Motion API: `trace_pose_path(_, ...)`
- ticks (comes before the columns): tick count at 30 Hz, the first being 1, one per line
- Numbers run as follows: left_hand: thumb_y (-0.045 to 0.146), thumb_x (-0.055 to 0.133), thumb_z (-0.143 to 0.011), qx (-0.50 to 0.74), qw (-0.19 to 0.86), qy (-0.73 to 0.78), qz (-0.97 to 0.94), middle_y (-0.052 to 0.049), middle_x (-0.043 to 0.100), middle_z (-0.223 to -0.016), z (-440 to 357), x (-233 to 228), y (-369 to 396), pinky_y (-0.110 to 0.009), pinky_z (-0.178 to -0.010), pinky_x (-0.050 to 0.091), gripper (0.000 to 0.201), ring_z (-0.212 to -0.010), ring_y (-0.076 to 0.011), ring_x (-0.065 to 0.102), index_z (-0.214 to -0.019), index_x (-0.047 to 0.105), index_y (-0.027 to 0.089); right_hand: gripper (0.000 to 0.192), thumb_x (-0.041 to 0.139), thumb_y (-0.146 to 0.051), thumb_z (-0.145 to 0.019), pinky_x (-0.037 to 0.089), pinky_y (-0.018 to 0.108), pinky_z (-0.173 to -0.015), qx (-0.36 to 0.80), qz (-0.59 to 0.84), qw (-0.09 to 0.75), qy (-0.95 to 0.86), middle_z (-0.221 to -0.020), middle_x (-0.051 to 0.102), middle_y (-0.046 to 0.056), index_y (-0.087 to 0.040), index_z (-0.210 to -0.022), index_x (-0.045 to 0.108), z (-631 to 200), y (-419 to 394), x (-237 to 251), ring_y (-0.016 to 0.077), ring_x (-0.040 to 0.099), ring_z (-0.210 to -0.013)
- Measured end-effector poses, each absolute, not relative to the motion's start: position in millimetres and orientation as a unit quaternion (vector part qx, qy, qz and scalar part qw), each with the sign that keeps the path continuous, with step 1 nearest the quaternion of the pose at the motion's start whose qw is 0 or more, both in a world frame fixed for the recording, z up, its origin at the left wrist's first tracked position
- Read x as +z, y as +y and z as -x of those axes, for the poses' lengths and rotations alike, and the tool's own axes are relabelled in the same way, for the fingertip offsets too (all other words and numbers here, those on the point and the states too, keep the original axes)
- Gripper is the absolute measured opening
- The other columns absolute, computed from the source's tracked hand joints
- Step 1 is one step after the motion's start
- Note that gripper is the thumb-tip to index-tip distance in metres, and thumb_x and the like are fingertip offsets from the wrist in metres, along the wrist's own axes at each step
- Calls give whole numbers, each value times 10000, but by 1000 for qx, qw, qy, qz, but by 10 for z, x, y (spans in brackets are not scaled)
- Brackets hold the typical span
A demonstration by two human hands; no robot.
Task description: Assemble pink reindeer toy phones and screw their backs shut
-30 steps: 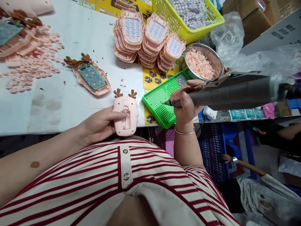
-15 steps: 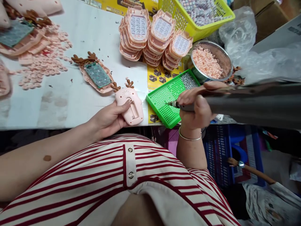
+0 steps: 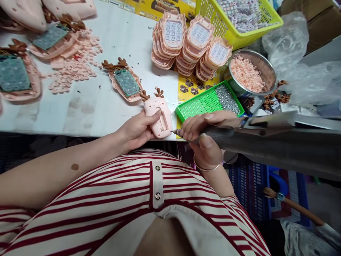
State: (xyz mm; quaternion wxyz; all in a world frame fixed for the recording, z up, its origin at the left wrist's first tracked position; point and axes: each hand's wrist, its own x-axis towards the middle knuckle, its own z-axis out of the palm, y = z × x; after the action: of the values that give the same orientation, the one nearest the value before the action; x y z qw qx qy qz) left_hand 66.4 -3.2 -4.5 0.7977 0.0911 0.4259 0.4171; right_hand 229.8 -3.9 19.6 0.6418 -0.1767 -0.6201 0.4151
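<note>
My left hand (image 3: 138, 128) holds a pink toy phone (image 3: 158, 113) with brown antlers, back side up, at the table's near edge. My right hand (image 3: 204, 137) grips a grey electric screwdriver (image 3: 266, 140) whose tip touches the lower right corner of the toy's back. Just behind my right hand lies a green screw tray (image 3: 210, 101) with a pile of small screws in its far corner.
Stacks of pink keypad front shells (image 3: 186, 39) stand at the back, beside a yellow basket (image 3: 239, 16) and a metal bowl (image 3: 252, 73) of pink pieces. An open toy shell with a green circuit board (image 3: 125, 81) and loose pink buttons (image 3: 74, 71) lie to the left. Another person's hand (image 3: 277, 195) shows low right.
My right hand brought the screwdriver tip off the green tray and over to the toy's back. My left hand turned the toy and shifted it slightly right.
</note>
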Motion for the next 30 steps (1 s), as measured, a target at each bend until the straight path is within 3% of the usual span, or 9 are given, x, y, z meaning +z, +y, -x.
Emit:
trace_pose_path(4,186,670,-930,402,800,430,-116,-131,694,-1290,-663,-36,-38,-526,-899,617,426,-1028,-259,711,-1346,583,224,228,708,-293,-849,450,273,-443,441,164,607,-640,-594,527,-96,-313,-1058,620,-2292,-13,134,116,507,-442)
trace_pose_path(10,198,704,-911,399,801,427,-125,-112,718,-1196,-655,-20,-41,-461,-840,640,417,-963,-230,719,-1312,589,219,268,717,-296,-823,456,265,-427,444,143,578,-670,-570,542,-120,-339,-1052,586,-2301,58,16,117,488,-404)
trace_pose_path(17,158,681,-905,398,791,450,-117,-115,711,-1234,-661,3,-40,-563,-926,601,402,-1033,-271,713,-1294,600,223,323,703,-301,-810,475,269,-387,464,135,586,-650,-594,565,-84,-314,-1128,650,-2373,-47,330,121,531,-407)
trace_pose_path(21,177,682,-916,399,790,451,-116,-106,692,-1302,-681,3,-44,-573,-976,580,381,-1077,-261,708,-1283,610,247,246,728,-391,-813,447,280,-375,351,200,658,-636,-511,455,-89,-330,-1047,682,-2583,98,460,125,462,-376)
trace_pose_path(24,201,703,-908,393,794,444,-129,-104,690,-1308,-701,1,-44,-588,-965,586,391,-1084,-273,715,-1280,599,258,297,734,-530,-798,401,286,-370,276,294,671,-622,-510,397,-88,-358,-1014,623,-2748,258,313,135,432,-373)
trace_pose_path(30,197,714,-896,386,792,455,-128,-98,688,-1316,-715,14,-30,-612,-965,586,409,-1147,-300,700,-1282,602,270,373,701,-588,-801,395,313,-403,240,369,670,-598,-556,402,-75,-361,-1048,538,-2880,379,12,159,465,-410)
